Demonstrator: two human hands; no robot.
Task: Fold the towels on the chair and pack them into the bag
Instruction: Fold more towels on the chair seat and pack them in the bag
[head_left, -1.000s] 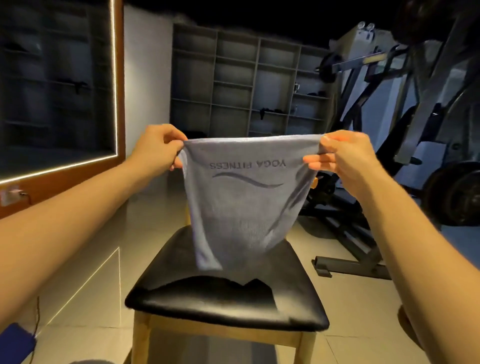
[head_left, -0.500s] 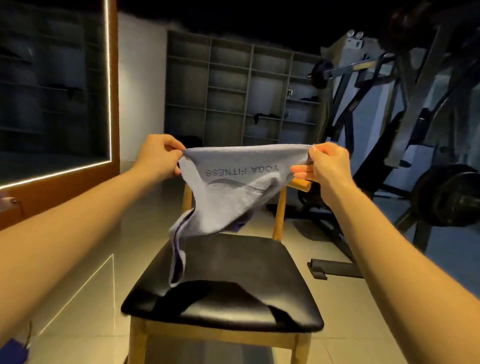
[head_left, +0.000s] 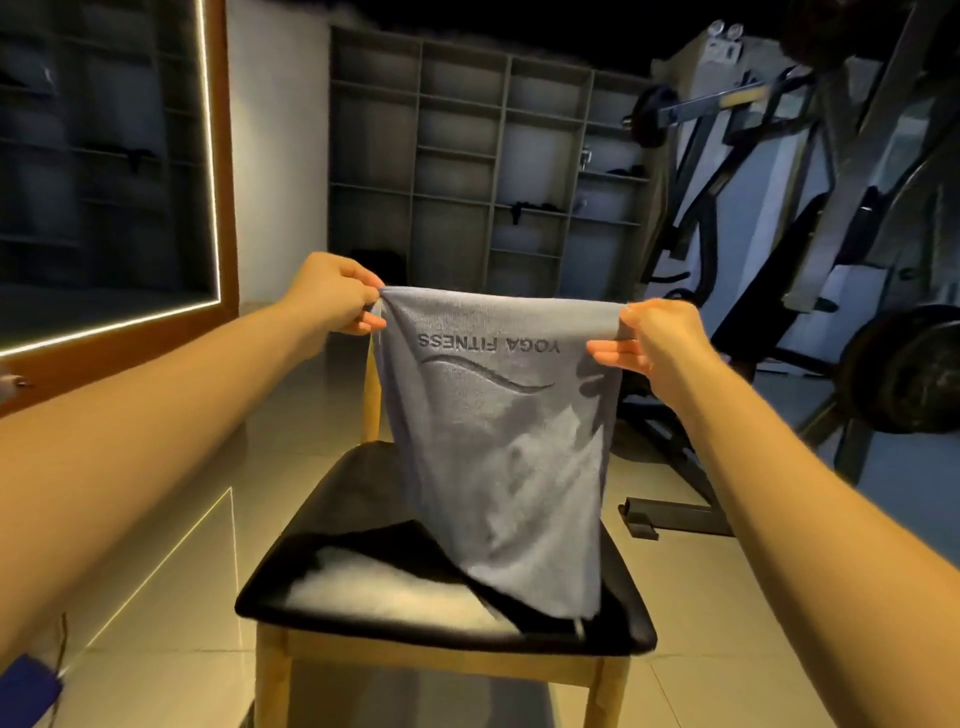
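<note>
Now holding a grey-blue towel (head_left: 498, 441) up in the air by its top edge, spread between both hands above a chair (head_left: 363, 525). Pinching the top corner on the left with the left hand (head_left: 332, 293), with fingers and thumb curled tight onto the cloth. Pinching the opposite corner with the right hand (head_left: 660, 338), with the thumb on top of the edge and the fingers pointing inward beneath it. Stretching that top edge nearly level, with both bare forearms reaching forward. Showing the words YOGA FITNESS upside down near the top, above a dark curved line. Hanging in loose creases and narrowing downward, with the blurred lower end down over the black padded seat near its front right corner; touching the seat or not, impossible telling. Standing on light wooden legs on pale floor tiles (head_left: 171, 519), with a wooden back post peeking out just left of the cloth. Farther back, facing a dark shelving unit (head_left: 457, 156) with a few small dark items in its compartments. On the right, taking in a weight machine (head_left: 841, 182) and a barbell plate (head_left: 914, 369). On the left, catching a dark mirror panel (head_left: 104, 182) edged by a lit strip (head_left: 210, 156). In the bottom left corner, glimpsing a dark blue thing (head_left: 26, 691), too cut off for naming.
</note>
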